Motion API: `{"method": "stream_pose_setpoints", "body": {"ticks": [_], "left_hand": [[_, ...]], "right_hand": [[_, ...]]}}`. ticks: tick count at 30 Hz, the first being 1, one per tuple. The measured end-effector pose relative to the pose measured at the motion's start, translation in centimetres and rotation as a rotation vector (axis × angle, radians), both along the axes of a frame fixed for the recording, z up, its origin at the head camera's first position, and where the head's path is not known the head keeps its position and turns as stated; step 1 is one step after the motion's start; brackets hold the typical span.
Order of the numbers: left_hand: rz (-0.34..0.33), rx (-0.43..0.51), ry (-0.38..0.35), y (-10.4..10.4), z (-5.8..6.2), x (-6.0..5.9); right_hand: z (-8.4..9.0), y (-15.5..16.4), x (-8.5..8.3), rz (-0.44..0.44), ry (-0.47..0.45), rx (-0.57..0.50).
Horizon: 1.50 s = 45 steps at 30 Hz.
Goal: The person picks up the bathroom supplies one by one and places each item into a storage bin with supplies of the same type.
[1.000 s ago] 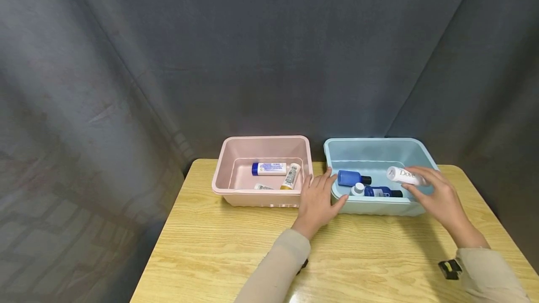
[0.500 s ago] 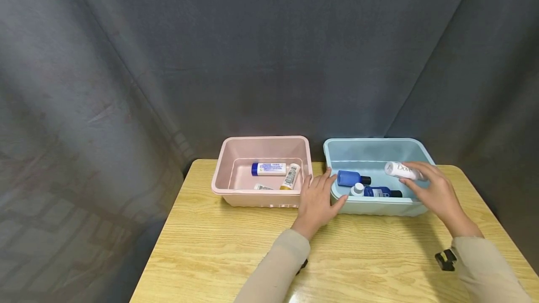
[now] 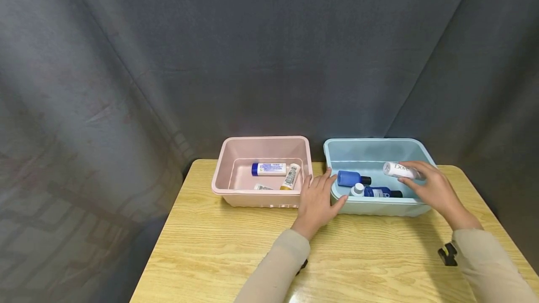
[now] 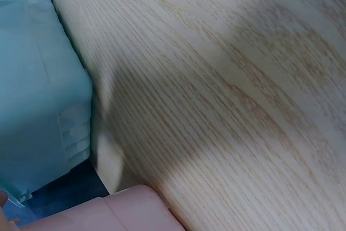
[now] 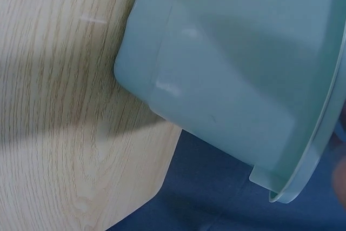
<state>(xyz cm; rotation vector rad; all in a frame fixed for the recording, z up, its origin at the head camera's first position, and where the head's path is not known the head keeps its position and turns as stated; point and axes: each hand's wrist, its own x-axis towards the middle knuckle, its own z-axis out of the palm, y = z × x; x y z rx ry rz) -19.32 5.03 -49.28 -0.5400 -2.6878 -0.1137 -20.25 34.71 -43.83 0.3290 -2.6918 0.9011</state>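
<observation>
**White bottle held over the blue bin**

We see the white cylindrical plastic bottle (image 3: 397, 169) pinched in the right hand (image 3: 433, 191), above the right part of the light blue plastic bin (image 3: 414, 149). The left hand (image 3: 316, 202) rests with relaxed fingers on that bin's left front corner, grasping nothing. Left of the bin stands a pink plastic bin (image 3: 225, 162).

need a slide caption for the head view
Right hand holds a white Dove bottle over the blue bin; left hand rests on its rim.
</observation>
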Motion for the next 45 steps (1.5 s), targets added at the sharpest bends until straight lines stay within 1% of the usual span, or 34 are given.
{"method": "stream_pose_setpoints", "body": {"ticks": [10, 17, 21, 24, 29, 32, 39, 42, 45], "left_hand": [[0.001, 0.000, -0.006, 0.0, 0.0, -0.1], [0.006, -0.007, -0.014, 0.0, 0.1, 0.0], [0.001, 0.000, -0.011, 0.0, 0.1, 0.0], [-0.008, 0.016, -0.003, 0.1, 0.0, 0.0], [-0.009, 0.012, -0.008, 0.0, -0.1, -0.1], [-0.008, 0.011, -0.011, -0.1, -0.2, -0.2], [-0.011, 0.007, -0.006, -0.3, -0.4, -0.1], [-0.014, 0.010, -0.010, -0.2, -0.2, -0.1], [-0.014, 0.008, -0.010, -0.1, -0.1, -0.1]], "right_hand": [[-0.3, 0.1, -0.9, -0.013, -0.118, 0.059], [-0.4, 0.4, -1.6, 0.002, -0.150, 0.105], [-0.5, 0.6, -2.0, 0.016, -0.150, 0.133], [-0.6, 0.7, -2.2, 0.030, -0.157, 0.136], [-0.8, 0.8, -2.7, 0.046, -0.216, 0.125], [-1.0, 0.7, -3.0, 0.054, -0.232, 0.123], [-1.0, 0.9, -3.3, 0.049, -0.279, 0.131], [-1.1, 1.0, -3.3, 0.042, -0.287, 0.133], [-1.1, 1.1, -3.1, 0.048, -0.274, 0.121]]}}
